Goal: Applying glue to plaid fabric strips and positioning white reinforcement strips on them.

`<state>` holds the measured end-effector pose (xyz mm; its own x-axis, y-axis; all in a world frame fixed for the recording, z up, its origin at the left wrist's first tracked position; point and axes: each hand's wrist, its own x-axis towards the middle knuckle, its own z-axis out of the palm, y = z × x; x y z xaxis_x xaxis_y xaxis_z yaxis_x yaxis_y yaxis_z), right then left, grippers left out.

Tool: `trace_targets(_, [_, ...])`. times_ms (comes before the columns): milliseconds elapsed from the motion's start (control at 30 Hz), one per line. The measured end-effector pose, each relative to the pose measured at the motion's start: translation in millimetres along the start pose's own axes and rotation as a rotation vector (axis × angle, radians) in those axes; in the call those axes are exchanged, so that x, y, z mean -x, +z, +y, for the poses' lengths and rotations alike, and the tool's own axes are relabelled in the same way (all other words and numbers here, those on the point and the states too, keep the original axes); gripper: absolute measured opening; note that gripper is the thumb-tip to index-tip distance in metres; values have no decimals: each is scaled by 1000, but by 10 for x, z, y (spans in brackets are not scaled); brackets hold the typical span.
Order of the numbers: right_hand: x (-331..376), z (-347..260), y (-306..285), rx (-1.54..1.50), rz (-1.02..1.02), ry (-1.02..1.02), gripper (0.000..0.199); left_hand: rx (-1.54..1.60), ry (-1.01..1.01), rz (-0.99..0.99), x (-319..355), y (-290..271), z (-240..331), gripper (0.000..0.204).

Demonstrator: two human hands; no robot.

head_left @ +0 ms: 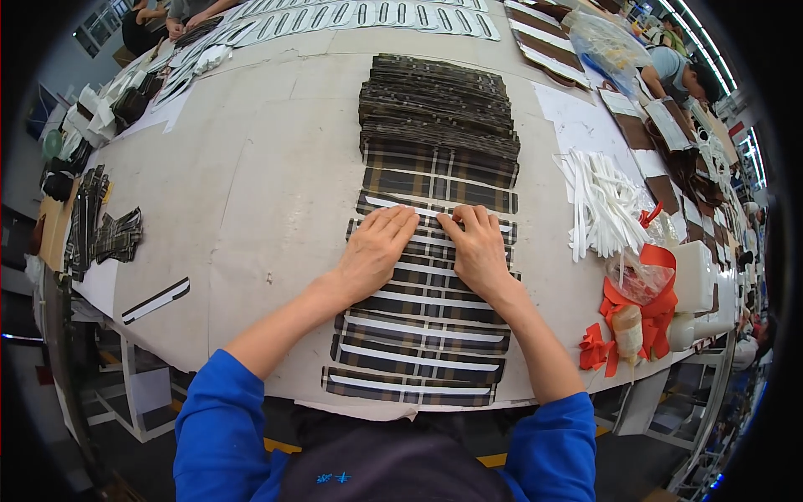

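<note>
On the plaid cloth pieces in front of me, my left hand [378, 251] lies with its fingers flat and side by side over a white strip [387, 202]. My right hand [483, 255] rests its bent fingertips and thumb on the same strip, the thumb a little apart from the fingers. Under the strip is a dark plaid cloth piece [365, 207], partly covered by my hands. Toward me runs a row of overlapping plaid pieces, each with a white strip along it, such as the nearest piece [410, 387]. Beyond my hands lie bare plaid pieces [439, 186].
A thick stack of plaid pieces [435, 105] lies at the far middle. White strips [598, 201] are heaped at the right, near red cloth [661, 309] and a white container [693, 272]. At the left are plaid bundles [117, 236] and one loose strip piece [156, 300]. Other people work at the far edges.
</note>
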<state>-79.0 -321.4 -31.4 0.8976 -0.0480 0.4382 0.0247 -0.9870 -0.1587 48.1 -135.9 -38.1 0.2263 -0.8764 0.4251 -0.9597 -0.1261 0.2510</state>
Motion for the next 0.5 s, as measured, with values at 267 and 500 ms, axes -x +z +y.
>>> trace_targets(267, [-1, -5, 2, -27, -14, 3, 49, -73, -48, 5, 162, -138, -211, 52])
trace_targets(500, [22, 15, -7, -61, -17, 29, 48, -68, -16, 22, 215, -209, -330, 47])
